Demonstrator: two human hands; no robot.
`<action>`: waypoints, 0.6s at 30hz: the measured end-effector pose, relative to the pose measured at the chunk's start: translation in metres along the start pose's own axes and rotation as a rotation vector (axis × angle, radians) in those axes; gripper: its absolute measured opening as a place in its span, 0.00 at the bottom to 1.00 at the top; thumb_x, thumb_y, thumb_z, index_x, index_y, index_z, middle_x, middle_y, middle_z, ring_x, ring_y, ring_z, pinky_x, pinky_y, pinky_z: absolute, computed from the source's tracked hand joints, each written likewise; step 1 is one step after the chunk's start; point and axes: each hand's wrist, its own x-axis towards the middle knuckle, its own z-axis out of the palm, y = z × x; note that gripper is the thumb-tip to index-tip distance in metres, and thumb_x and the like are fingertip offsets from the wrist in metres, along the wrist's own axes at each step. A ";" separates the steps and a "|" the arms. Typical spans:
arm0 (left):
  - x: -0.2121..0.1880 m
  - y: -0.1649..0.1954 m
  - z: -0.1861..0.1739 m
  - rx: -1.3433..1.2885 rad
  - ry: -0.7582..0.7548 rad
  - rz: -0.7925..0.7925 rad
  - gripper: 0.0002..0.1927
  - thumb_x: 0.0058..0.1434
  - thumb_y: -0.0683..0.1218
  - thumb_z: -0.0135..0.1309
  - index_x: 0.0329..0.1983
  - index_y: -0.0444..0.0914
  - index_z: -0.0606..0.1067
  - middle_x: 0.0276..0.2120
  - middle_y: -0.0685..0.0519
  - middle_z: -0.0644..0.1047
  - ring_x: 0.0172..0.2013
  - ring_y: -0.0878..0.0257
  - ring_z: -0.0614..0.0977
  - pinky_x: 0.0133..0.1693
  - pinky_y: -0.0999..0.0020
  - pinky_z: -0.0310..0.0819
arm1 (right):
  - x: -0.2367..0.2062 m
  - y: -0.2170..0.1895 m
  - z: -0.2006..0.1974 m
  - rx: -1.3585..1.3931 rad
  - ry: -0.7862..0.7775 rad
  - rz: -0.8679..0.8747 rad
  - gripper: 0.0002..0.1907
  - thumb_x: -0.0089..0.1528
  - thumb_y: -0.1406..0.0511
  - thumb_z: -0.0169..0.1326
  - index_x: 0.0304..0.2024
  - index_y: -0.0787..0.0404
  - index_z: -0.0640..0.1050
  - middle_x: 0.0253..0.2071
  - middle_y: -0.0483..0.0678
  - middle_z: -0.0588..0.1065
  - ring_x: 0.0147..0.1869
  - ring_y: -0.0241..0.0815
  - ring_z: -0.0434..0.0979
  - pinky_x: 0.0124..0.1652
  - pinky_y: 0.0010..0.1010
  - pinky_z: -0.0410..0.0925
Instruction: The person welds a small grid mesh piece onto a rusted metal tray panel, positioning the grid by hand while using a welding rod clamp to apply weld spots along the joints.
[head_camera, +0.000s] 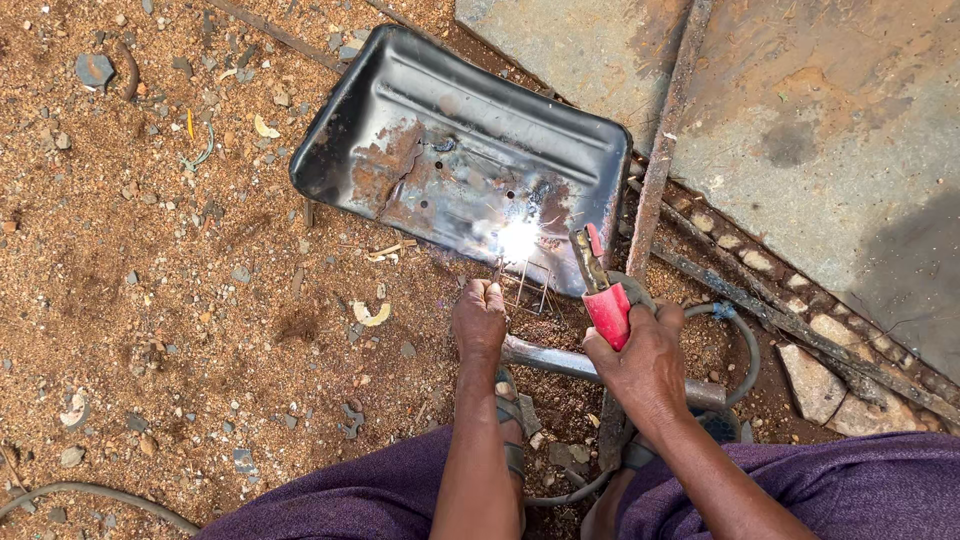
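On gravelly red dirt beside a concrete slab (830, 120), a dented black metal tray (460, 150) flares at its near edge. The right hand (640, 360) grips a red electrode holder (606, 300); the left hand (480, 320) pinches a thin wire frame (530, 285). A steel pipe (560, 362) lies beneath both.

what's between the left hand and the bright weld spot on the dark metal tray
In the head view, a thin welding rod rises from the left hand toward the bright weld spot on the dented dark metal tray; beside it stand thin wire pieces.
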 end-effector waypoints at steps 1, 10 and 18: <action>-0.001 0.001 -0.001 0.004 -0.001 -0.009 0.09 0.68 0.49 0.53 0.42 0.39 0.78 0.35 0.49 0.81 0.35 0.59 0.83 0.40 0.59 0.78 | 0.000 0.000 0.000 -0.013 -0.024 0.023 0.28 0.53 0.56 0.62 0.46 0.71 0.76 0.51 0.62 0.65 0.45 0.58 0.76 0.48 0.48 0.70; 0.016 -0.019 0.009 -0.041 0.017 -0.053 0.13 0.61 0.42 0.55 0.48 0.36 0.74 0.36 0.45 0.80 0.35 0.57 0.83 0.40 0.58 0.78 | 0.003 0.002 0.004 -0.008 0.002 -0.009 0.26 0.54 0.55 0.63 0.43 0.70 0.76 0.49 0.61 0.65 0.46 0.61 0.75 0.50 0.49 0.70; 0.016 -0.023 -0.011 -0.868 -0.168 -0.160 0.07 0.69 0.44 0.49 0.39 0.35 0.75 0.19 0.56 0.70 0.15 0.69 0.69 0.16 0.73 0.64 | 0.008 0.018 -0.006 0.200 0.266 -0.070 0.20 0.58 0.58 0.62 0.41 0.68 0.76 0.49 0.60 0.64 0.45 0.55 0.71 0.48 0.46 0.67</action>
